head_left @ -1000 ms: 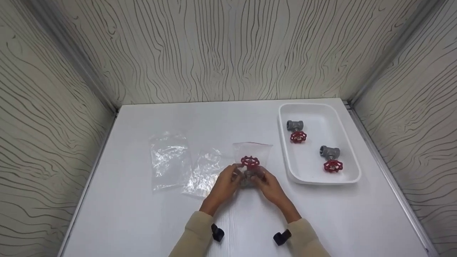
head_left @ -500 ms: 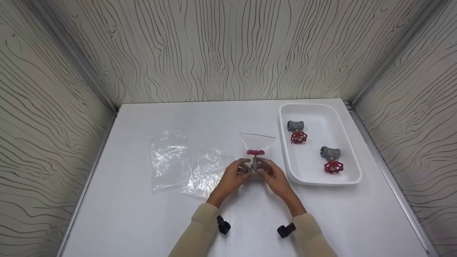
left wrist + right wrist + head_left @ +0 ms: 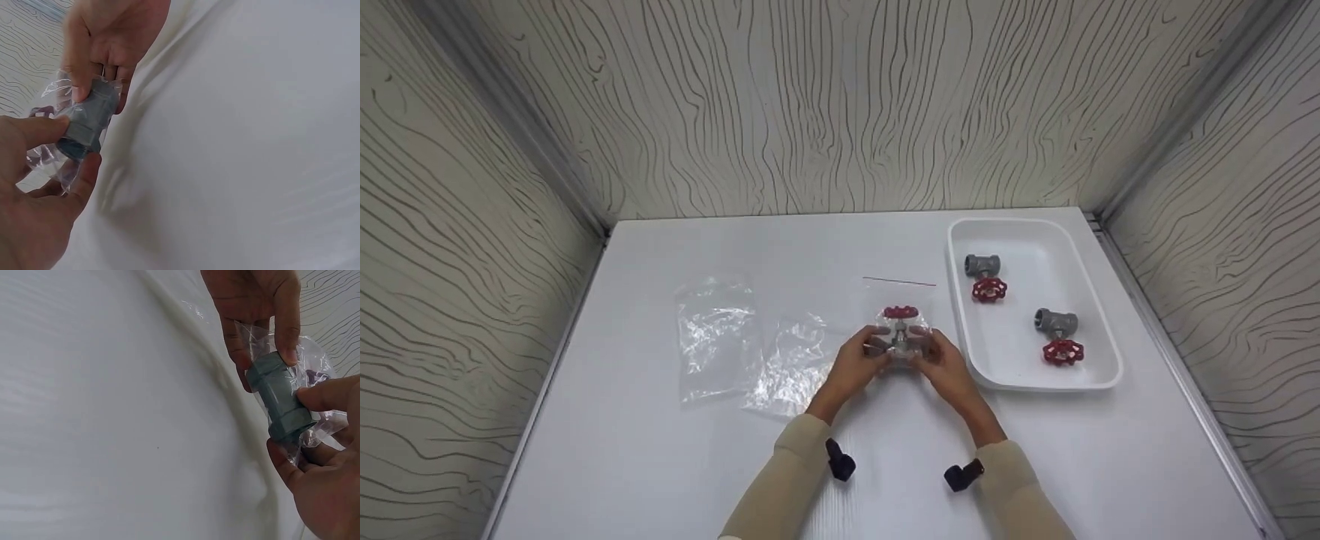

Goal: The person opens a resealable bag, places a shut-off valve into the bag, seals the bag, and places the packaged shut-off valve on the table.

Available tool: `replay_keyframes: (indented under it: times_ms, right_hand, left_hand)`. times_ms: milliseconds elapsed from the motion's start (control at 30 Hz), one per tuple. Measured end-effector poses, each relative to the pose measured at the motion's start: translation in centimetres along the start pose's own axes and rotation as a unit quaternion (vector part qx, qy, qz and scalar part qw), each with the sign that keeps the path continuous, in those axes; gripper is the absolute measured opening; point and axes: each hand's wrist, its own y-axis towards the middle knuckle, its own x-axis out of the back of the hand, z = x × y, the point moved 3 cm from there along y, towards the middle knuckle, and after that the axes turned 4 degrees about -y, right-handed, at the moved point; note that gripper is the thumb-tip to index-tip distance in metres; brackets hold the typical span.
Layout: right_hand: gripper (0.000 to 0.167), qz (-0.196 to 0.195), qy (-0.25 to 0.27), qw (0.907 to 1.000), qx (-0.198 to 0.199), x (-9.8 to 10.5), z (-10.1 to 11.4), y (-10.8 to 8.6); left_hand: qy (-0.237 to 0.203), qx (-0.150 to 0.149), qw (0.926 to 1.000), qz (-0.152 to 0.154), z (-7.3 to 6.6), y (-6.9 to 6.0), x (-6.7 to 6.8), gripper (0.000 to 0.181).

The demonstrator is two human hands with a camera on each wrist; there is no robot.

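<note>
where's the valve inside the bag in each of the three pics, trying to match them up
Head: the bagged valve is just right of and below center, between the left hand and right hand.
Left wrist: upper left, its gray body slanting between both hands.
Right wrist: right of center, near mid-height, again between both hands.
Shared landmark: the clear bag around it, visible in all three views.
</note>
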Motion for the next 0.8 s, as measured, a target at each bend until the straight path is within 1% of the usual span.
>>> replay_keyframes:
  times_ms: [133, 267, 367, 467, 567, 700, 800]
  right_hand:
    - [0.052, -0.009, 0.01, 0.9998, -0.015, 0.1, -0.4, 0.3]
    - [0.05, -0.014, 0.025, 0.9995, -0.012, 0.1, -0.7, 0.5]
    - [0.048, -0.019, 0.025, 0.9995, -0.007, 0.2, -0.9, 0.6]
    - [0.046, -0.024, 0.016, 0.9995, -0.009, 0.3, -1.1, 0.7]
    - [0.044, -0.026, 0.009, 0.9994, -0.021, 0.3, -1.2, 0.8]
    - [0.043, -0.027, -0.006, 0.9992, -0.03, 0.3, -1.1, 1.0]
    - [0.042, -0.034, -0.012, 0.999, -0.026, 0.3, -1.2, 1.1]
  left_hand:
    - [-0.017, 0.013, 0.9997, -0.013, 0.0, 0.6, -0.2, 0.044]
    - [-0.021, 0.024, 0.9993, -0.022, 0.0, 1.1, -0.5, 0.046]
    - [-0.011, 0.027, 0.9993, -0.025, 0.1, 1.4, -0.6, 0.044]
    - [0.003, 0.023, 0.9994, -0.024, 0.2, 1.6, -0.8, 0.042]
    - [0.021, 0.019, 0.9993, -0.025, 0.4, 1.7, -1.0, 0.042]
    - [0.034, 0.021, 0.9986, -0.034, 0.4, 1.8, -1.2, 0.044]
    - [0.036, 0.022, 0.9982, -0.042, 0.5, 1.9, -1.5, 0.044]
